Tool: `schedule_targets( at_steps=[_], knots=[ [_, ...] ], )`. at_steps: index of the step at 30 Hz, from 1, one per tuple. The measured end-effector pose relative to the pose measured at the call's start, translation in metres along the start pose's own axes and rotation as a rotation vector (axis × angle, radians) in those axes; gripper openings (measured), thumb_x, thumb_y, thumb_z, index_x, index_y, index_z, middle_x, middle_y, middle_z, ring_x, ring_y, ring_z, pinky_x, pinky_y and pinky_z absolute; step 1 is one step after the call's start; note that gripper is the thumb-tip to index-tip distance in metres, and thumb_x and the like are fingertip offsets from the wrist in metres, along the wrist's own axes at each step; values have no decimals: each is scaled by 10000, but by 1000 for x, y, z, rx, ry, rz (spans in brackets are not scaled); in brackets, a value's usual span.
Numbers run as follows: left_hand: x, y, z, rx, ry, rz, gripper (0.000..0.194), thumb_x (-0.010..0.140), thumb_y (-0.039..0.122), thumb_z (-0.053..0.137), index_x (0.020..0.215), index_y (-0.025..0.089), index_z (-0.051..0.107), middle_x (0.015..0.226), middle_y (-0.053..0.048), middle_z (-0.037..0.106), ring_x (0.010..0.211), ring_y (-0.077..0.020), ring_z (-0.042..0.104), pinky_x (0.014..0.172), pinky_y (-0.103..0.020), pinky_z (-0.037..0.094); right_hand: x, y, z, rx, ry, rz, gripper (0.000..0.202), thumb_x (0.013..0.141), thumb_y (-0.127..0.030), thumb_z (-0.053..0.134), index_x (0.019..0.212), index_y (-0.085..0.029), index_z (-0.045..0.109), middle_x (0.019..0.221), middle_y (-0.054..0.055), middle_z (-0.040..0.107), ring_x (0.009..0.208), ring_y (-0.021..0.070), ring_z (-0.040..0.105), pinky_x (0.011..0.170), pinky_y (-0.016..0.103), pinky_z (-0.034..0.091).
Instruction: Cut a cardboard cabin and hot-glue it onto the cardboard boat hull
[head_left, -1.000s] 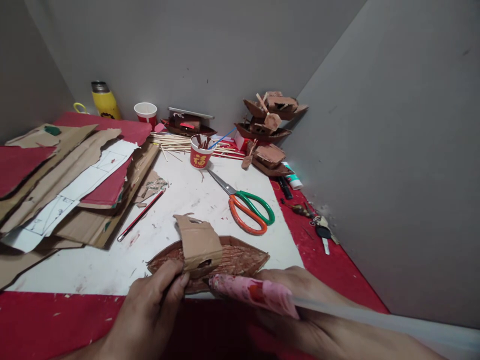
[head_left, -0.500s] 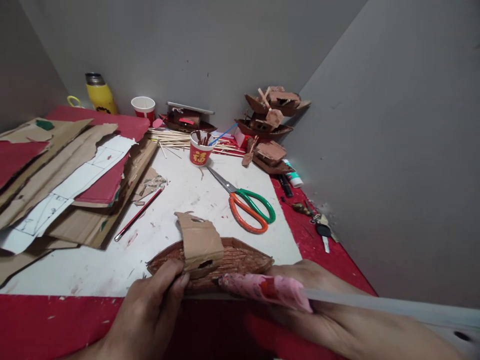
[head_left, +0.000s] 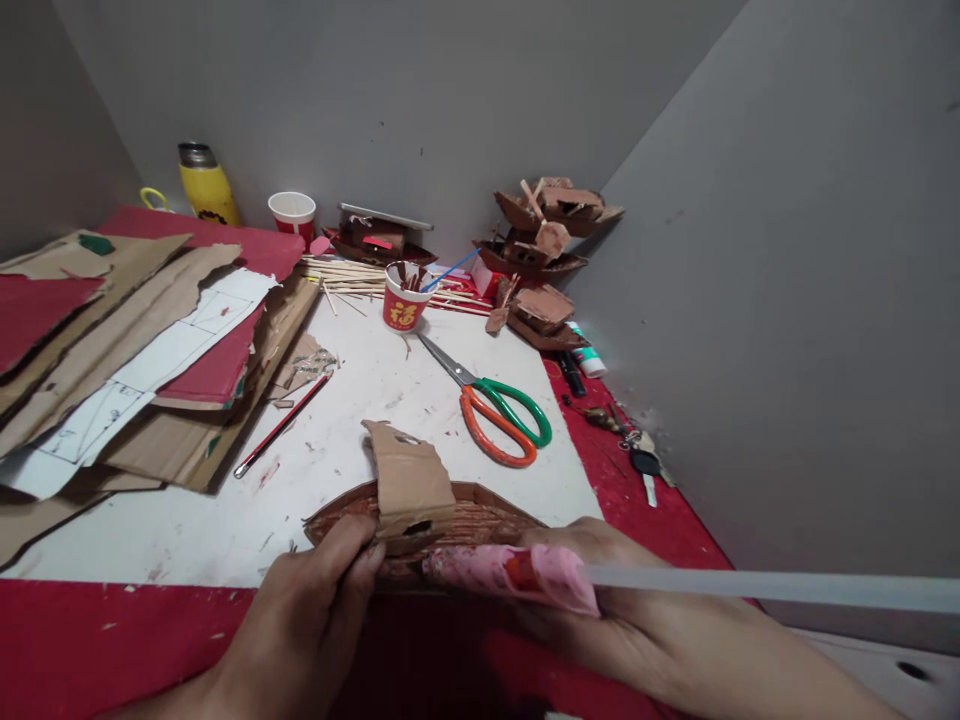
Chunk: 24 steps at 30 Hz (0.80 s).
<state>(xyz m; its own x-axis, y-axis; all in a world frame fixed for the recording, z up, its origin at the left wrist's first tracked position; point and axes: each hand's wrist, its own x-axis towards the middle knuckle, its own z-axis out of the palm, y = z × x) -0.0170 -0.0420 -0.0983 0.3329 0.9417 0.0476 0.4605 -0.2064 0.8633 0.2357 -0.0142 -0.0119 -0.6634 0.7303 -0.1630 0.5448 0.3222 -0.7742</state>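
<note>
Left hand (head_left: 300, 630) fingers (head_left: 352, 560) pinching cardboard boat (head_left: 465, 520) near edge; right hand (head_left: 637, 620) fingers closed round pink-wrapped glue stick (head_left: 517, 575), tip touching hull. Scissors (head_left: 499, 420) on bench (head_left: 360, 400) beyond fingers.

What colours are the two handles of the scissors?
One handle is orange, the other green; the scissors show in the head view.

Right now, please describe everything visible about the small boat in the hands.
The boat is a brown, boat-shaped hull, apparently cardboard, with a ribbed inner floor. A bent cardboard piece arches over its middle. It lies near the white sheet's front edge. The left hand grips its near side; the right hand holds a pink-wrapped stick against it.
</note>
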Motion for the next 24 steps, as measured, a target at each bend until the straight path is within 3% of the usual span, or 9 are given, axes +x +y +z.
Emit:
schedule_targets(
  at_steps=[3,8,10,13,14,18,21,24],
  knots=[
    [0,2,0,9,4,11,149,971,254,408,885,266,529,738,53,641,677,-121,642,633,-170,472,-4,0,0,-21,60,30,159,894,-304,599,964,-255,733,821,11,727,711,167,661,654,213,542],
    [1,5,-2,53,31,38,171,975,274,400,891,266,549,728,50,655,622,-115,639,599,-172,465,-21,9,1,-2,138,81,218,873,-383,599,776,-227,717,696,25,661,671,179,619,611,241,523],
    [1,5,-2,67,60,40,194,970,300,412,866,265,571,647,56,641,541,-116,617,544,-176,455,-29,18,6,109,177,159,304,869,-451,596,711,-206,683,627,14,597,574,150,554,524,233,481],
    [2,4,-3,34,92,-8,201,950,352,461,839,268,606,553,68,631,451,-111,593,474,-163,447,-34,34,14,513,169,302,476,853,-599,569,696,-157,645,456,-57,424,369,66,337,346,181,285],
    [2,4,-3,10,91,-24,201,941,370,481,829,267,612,535,71,630,437,-111,593,462,-157,451,-33,38,16,615,168,307,491,836,-612,589,725,-138,653,443,-62,421,356,60,332,340,175,260],
    [1,-2,-4,-88,58,-21,222,911,432,520,826,251,616,558,52,658,467,-126,629,478,-148,497,-28,47,16,898,351,166,557,833,-653,556,818,-107,668,529,-2,564,388,79,447,400,200,429],
    [1,-12,-4,-59,55,-40,252,892,470,535,899,245,648,611,31,696,503,-143,659,497,-153,525,-32,51,13,964,355,234,711,846,-755,409,809,-96,674,501,35,602,385,106,524,382,193,428],
    [2,-21,-5,83,126,-19,342,839,519,580,1003,242,697,824,-23,773,685,-191,733,614,-176,574,-40,58,12,917,412,345,781,862,-782,309,695,-100,651,410,35,568,290,98,473,306,179,348]
  ],
)
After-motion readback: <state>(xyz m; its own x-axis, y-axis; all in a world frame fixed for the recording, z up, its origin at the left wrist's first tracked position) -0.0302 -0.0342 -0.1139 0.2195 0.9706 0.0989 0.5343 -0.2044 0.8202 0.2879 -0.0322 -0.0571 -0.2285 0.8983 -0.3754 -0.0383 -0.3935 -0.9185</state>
